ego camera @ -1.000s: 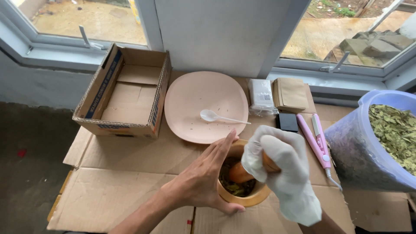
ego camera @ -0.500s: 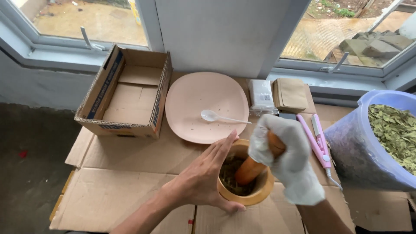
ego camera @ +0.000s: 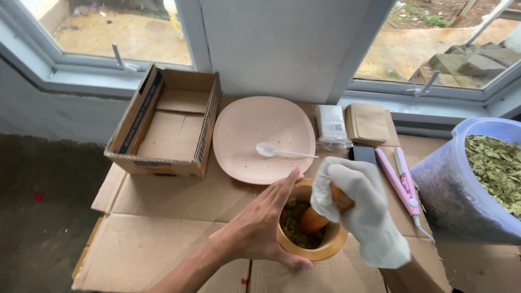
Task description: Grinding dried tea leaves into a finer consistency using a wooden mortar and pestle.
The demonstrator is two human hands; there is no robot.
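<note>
- Head view: the bare left hand [ego camera: 259, 225] is lying open against the near left side of a wooden mortar [ego camera: 312, 230], fingers stretched along its rim and thumb curling round the front, steadying it rather than clasping it.
- The right hand [ego camera: 358, 209], wearing a white glove, is closing tightly round the top of a wooden pestle [ego camera: 320, 214], which is tilting down to the left into the bowl.
- The pestle's lower end is sitting in dark green crushed leaves [ego camera: 296, 225] inside the mortar.
- The mortar is standing on flattened cardboard [ego camera: 157, 244], just in front of a pink plate [ego camera: 260, 135] that is carrying a white plastic spoon [ego camera: 271, 150].
- An open cardboard box [ego camera: 168, 122] is sitting left of the plate, below the window.
- A pale purple tub [ego camera: 461, 190] of dried green leaves is standing at the right edge, with a pink tool [ego camera: 399, 182] lying between it and the mortar.
- Small packets [ego camera: 353, 125] are lying behind, beside the plate.
</note>
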